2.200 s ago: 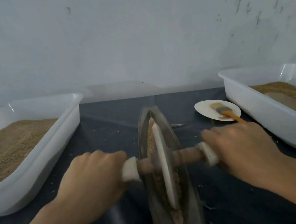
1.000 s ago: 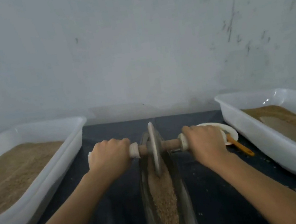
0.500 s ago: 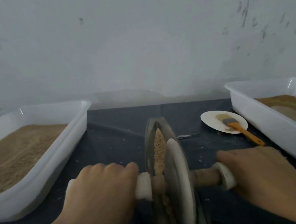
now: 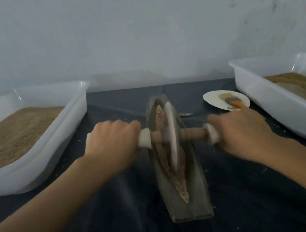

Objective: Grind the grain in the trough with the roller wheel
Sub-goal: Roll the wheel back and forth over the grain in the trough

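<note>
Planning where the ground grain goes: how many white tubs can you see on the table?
2. One white tub sits left of the trough, one white tub right of it, beyond the plate. Both run past the frame edges; more may be hidden.

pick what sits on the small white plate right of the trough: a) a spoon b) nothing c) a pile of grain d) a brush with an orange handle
d: the small white plate holds a brush with grey bristles and an orange handle, lying beside the trough.
</note>
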Demonstrator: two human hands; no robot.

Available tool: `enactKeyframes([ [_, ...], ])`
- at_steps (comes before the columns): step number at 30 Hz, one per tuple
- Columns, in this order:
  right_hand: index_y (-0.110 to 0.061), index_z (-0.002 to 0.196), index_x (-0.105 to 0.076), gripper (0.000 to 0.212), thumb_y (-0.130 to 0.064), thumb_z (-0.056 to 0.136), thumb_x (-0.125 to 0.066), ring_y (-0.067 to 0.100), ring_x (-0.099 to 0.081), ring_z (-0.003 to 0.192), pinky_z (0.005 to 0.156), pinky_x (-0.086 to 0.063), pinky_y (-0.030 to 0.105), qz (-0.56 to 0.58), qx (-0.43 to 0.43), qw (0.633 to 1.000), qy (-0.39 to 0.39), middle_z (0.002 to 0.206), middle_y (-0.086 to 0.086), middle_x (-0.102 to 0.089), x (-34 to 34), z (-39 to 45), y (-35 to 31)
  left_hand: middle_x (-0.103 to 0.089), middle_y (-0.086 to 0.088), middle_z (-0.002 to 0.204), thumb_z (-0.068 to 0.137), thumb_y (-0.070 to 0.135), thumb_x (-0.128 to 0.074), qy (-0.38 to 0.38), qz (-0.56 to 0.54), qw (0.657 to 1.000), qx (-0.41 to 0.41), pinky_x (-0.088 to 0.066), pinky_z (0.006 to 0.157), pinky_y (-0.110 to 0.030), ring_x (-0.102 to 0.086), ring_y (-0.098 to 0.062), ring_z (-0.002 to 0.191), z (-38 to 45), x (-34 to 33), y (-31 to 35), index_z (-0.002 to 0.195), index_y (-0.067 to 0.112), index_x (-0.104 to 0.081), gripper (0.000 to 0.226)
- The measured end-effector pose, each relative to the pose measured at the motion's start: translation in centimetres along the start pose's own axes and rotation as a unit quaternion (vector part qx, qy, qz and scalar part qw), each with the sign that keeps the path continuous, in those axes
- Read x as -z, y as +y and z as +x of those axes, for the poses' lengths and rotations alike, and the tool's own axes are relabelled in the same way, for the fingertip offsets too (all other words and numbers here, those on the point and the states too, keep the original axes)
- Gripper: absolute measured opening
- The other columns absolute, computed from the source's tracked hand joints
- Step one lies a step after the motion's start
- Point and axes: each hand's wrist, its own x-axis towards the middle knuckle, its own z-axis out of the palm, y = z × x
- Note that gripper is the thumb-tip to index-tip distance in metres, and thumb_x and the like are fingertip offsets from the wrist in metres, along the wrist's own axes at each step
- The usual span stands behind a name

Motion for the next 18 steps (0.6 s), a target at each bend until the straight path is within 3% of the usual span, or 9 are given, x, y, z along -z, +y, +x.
enactKeyframes([
  [2, -0.032, 0.069, -0.030, 0.023, -0.053, 0.067, -0.040, 0.014, -0.047, 0.045, 0.041, -0.023, 0.026, 0.039, 0.022, 0.999, 0.000, 0.050, -0.011, -0.040, 1.9, -3.0, 0.0, -0.041, 0.008, 0.051, 0.049, 0.041, -0.081, 0.046, 0.004, 0.997, -0.067, -0.013, 0.046, -0.023, -0.028, -0.017, 0.040, -2.8, 2.9, 0.4, 0.070, 0.030, -0.030, 0.057],
  [4, -0.036, 0.068, -0.029, 0.017, -0.052, 0.062, -0.031, 0.004, -0.037, 0.037, 0.036, -0.022, 0.022, 0.070, 0.032, 0.997, 0.010, 0.044, -0.013, -0.031, 2.8, -4.2, 0.3, -0.039, 0.010, 0.046, 0.039, 0.041, -0.084, 0.045, -0.013, 0.995, -0.089, -0.015, 0.045, -0.021, -0.030, -0.015, 0.034, -4.1, 4.3, -0.2, 0.066, 0.029, -0.033, 0.059],
  [7, -0.036, 0.069, -0.029, 0.019, -0.053, 0.069, -0.038, 0.005, -0.045, 0.046, 0.041, -0.022, 0.025, 0.028, 0.004, 0.998, -0.055, 0.051, -0.011, -0.041, 1.6, -2.9, 0.0, -0.034, 0.009, 0.050, 0.057, 0.047, -0.075, -0.037, 0.025, 0.997, -0.056, -0.013, 0.044, -0.023, -0.026, -0.012, 0.040, -2.2, 3.8, 0.1, 0.068, 0.032, -0.037, 0.042],
  [10, -0.032, 0.076, -0.032, 0.027, -0.044, 0.078, -0.057, 0.022, -0.051, 0.060, 0.050, -0.028, 0.029, 0.018, -0.047, 0.998, -0.034, 0.062, -0.007, -0.045, -2.1, 2.0, 0.3, -0.051, 0.006, 0.069, 0.081, 0.046, -0.058, -0.060, 0.042, 0.997, 0.024, -0.029, 0.053, -0.031, -0.049, -0.020, 0.058, 2.5, 0.2, 0.1, 0.081, 0.029, -0.045, 0.022],
  [12, -0.030, 0.079, -0.037, 0.020, -0.036, 0.082, -0.057, 0.024, -0.047, 0.059, 0.049, -0.026, 0.028, 0.025, -0.072, 0.997, -0.001, 0.062, -0.007, -0.043, -4.0, 5.7, 0.6, -0.054, 0.003, 0.072, 0.083, 0.040, -0.057, -0.047, 0.047, 0.996, 0.051, -0.031, 0.056, -0.033, -0.053, -0.025, 0.064, 5.6, -1.5, -0.5, 0.086, 0.025, -0.054, 0.016],
  [15, -0.024, 0.087, -0.047, 0.011, -0.034, 0.087, -0.053, 0.028, -0.058, 0.068, 0.055, -0.041, 0.034, 0.056, -0.099, 0.993, 0.017, 0.075, 0.002, -0.061, -5.5, 8.5, 0.8, -0.036, 0.005, 0.061, 0.082, 0.033, -0.061, -0.020, 0.063, 0.996, 0.064, -0.026, 0.052, -0.031, -0.039, -0.020, 0.056, 8.4, -2.5, -1.2, 0.085, 0.021, -0.055, 0.014],
  [18, -0.023, 0.088, -0.048, 0.014, -0.033, 0.086, -0.057, 0.028, -0.059, 0.068, 0.055, -0.041, 0.034, 0.067, -0.085, 0.994, 0.014, 0.077, 0.003, -0.063, -5.2, 6.4, 0.7, -0.051, 0.004, 0.069, 0.083, 0.033, -0.062, -0.015, 0.063, 0.997, 0.049, -0.026, 0.054, -0.031, -0.044, -0.020, 0.059, 7.8, -1.6, -0.6, 0.081, 0.023, -0.043, 0.022],
])
